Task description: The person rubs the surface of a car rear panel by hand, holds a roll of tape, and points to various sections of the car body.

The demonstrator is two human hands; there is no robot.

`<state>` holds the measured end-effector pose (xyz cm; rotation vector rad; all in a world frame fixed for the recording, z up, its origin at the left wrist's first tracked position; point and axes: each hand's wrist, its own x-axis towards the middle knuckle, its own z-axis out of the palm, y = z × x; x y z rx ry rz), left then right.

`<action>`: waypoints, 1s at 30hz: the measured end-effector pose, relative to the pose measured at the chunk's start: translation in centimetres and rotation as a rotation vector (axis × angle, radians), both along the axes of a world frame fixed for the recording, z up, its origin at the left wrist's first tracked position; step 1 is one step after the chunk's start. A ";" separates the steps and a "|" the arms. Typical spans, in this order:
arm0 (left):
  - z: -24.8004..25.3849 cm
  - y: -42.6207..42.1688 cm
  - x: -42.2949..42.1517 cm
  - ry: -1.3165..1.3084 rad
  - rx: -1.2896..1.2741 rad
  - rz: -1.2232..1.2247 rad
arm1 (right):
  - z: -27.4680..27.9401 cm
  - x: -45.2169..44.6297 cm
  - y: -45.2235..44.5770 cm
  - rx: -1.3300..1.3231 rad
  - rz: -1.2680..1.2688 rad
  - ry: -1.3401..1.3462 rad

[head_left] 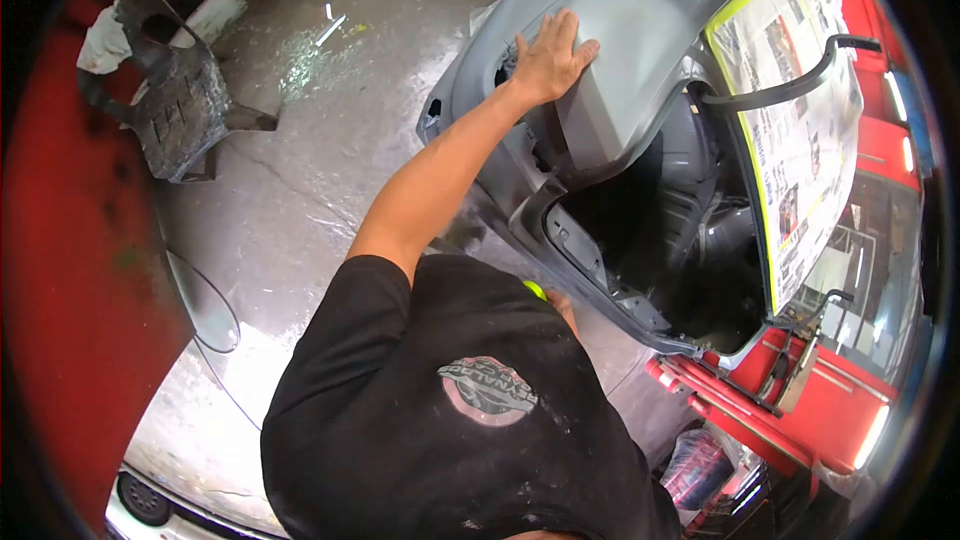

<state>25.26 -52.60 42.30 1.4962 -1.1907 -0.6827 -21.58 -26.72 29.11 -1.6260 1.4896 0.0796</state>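
Observation:
My left hand (552, 57) lies flat, fingers spread, on the grey-primed panel (625, 50) of a car body. Below it, the body has a large dark opening (670, 230) and a rear lamp recess beside it. My right hand (564, 311) shows only in part past the edge of my black shirt (400, 380); its fingers are mostly hidden. A bright yellow-green thing (535, 290) peeks out close to that hand, and I cannot make out what it is or whether the hand holds it.
Printed masking paper (800, 140) edged with yellow-green tape covers the car's glass. A curved black strip (790, 90) sticks out over it. At left stand a grey-stained stand (185, 105) and a red car body (80, 270). A red vehicle (800, 380) is at right.

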 end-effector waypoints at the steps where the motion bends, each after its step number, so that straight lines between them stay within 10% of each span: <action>1: 0.1 0.0 0.1 -0.007 0.006 -0.008 | 0.8 0.6 0.1 -0.008 0.001 -0.012; 30: 1.1 -2.7 1.8 -0.096 0.111 -0.090 | 2.3 2.9 -0.6 -0.053 0.068 0.091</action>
